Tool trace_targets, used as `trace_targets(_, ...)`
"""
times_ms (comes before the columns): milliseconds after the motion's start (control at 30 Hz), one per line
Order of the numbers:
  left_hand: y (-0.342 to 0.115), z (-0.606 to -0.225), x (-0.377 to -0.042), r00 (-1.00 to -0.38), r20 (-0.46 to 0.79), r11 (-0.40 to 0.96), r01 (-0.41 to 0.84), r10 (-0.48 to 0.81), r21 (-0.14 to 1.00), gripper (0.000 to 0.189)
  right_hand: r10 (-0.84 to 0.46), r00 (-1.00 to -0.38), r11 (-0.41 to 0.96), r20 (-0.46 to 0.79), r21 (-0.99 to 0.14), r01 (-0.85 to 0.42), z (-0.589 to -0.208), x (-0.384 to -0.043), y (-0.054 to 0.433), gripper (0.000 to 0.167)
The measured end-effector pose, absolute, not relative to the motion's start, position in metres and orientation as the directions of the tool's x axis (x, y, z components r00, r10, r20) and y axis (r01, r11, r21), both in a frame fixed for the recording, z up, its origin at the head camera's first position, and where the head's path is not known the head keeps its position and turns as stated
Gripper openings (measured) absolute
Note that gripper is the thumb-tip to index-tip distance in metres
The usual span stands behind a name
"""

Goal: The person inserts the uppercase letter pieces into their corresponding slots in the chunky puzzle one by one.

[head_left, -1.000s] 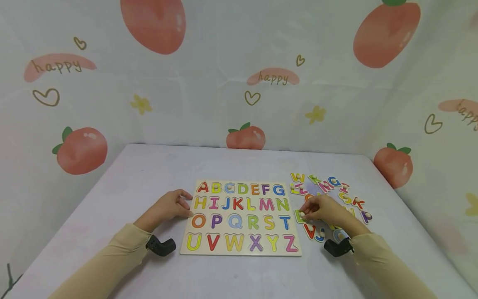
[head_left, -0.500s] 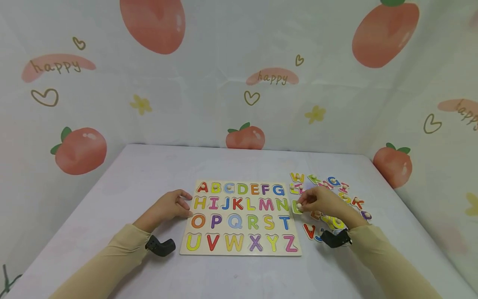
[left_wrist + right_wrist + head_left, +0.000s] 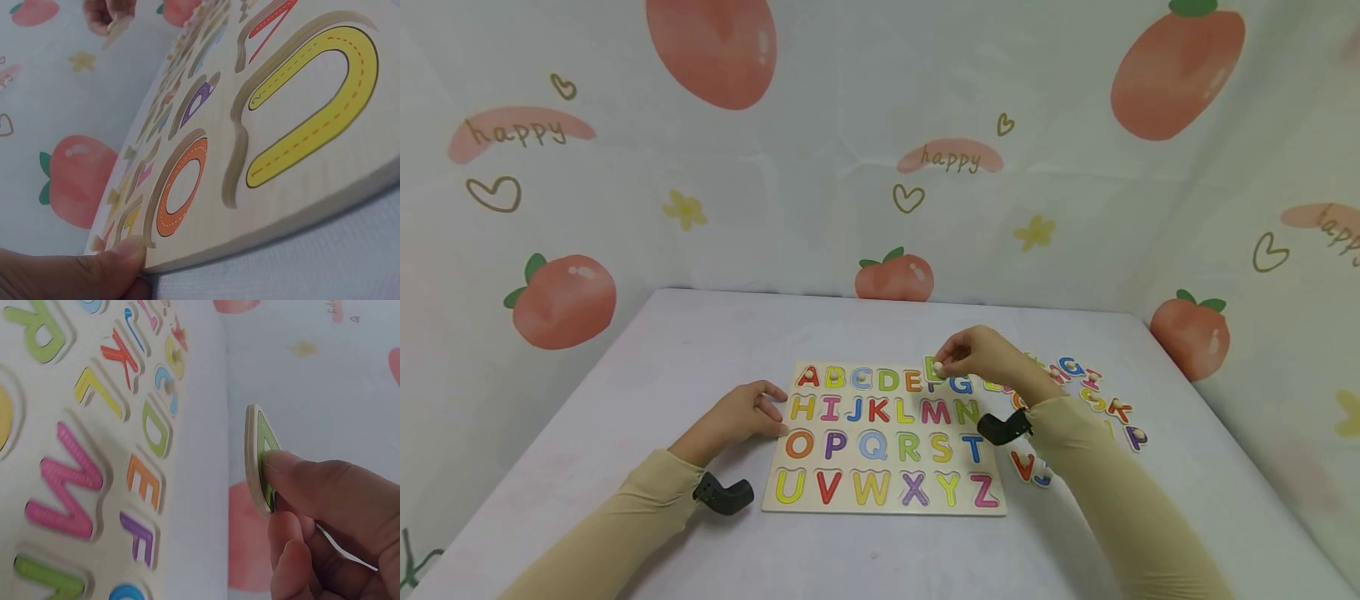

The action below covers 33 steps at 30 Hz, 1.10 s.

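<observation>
In the head view a wooden alphabet puzzle board [image 3: 891, 425] lies on the table. Wooden A, B and C pieces sit in its top row. At its left edge is my left hand [image 3: 741, 419], gripping the rim; the left wrist view has its thumb [image 3: 128, 250] beside the O recess. My right hand [image 3: 981, 354] pinches a green letter D piece [image 3: 265, 447] by its knob, between thumb and fingers. This piece is raised above the board's top right, near the F recess. Seen from the right wrist, the green D recess [image 3: 156, 430] has no piece in it.
Right of the board, loose knobbed letters are scattered, among them a red V [image 3: 1022, 465], a purple P [image 3: 1137, 437] and a blue G [image 3: 1071, 366]. My right forearm partly covers them. A white printed cloth [image 3: 820, 167] hangs behind the table.
My right hand has lifted the green D from beside the board and carried it up and left, over the board's top right. My left hand stays at the left edge.
</observation>
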<state>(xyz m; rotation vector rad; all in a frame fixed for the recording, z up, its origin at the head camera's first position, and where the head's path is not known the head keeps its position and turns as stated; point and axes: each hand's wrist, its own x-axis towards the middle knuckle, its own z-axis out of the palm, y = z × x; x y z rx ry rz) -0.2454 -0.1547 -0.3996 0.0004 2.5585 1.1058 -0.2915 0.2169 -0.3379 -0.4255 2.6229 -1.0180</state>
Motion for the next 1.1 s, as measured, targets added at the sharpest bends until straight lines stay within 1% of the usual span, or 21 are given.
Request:
trace_targets(267,-0.154,-0.4,-0.246,-0.939,-0.317,0.691,-0.14,0.135,0.709,0.053,-0.35,-0.916,0.709,-0.198,-0.695,-0.12,-0.354,-0.311,0.178,0.012)
trace_targets(567,-0.154,-0.399,-0.245,-0.938,-0.32,0.689,-0.142,0.136,0.71,0.054,-0.316,-0.918,0.716,-0.238,-0.695,-0.067,-0.381,-0.327,0.157,0.011)
trace_targets(767,-0.154,-0.4,-0.245,-0.937,-0.322,0.685,-0.147,0.134,0.714,0.054,-0.286,-0.921,0.727,-0.263,-0.686,-0.03,-0.388,-0.327,0.15,0.01)
trace_targets(867,-0.155,-0.401,-0.246,-0.936,-0.317,0.673,-0.136,0.153,0.727,0.053,-0.276,-0.92,0.726,-0.279,-0.688,-0.009,-0.388,-0.325,0.148,0.01)
trace_targets(1100,-0.156,-0.401,-0.247,-0.934,-0.323,0.672,-0.14,0.155,0.727,0.053,-0.263,-0.917,0.737,-0.3,-0.675,0.009,-0.39,-0.324,0.145,0.01)
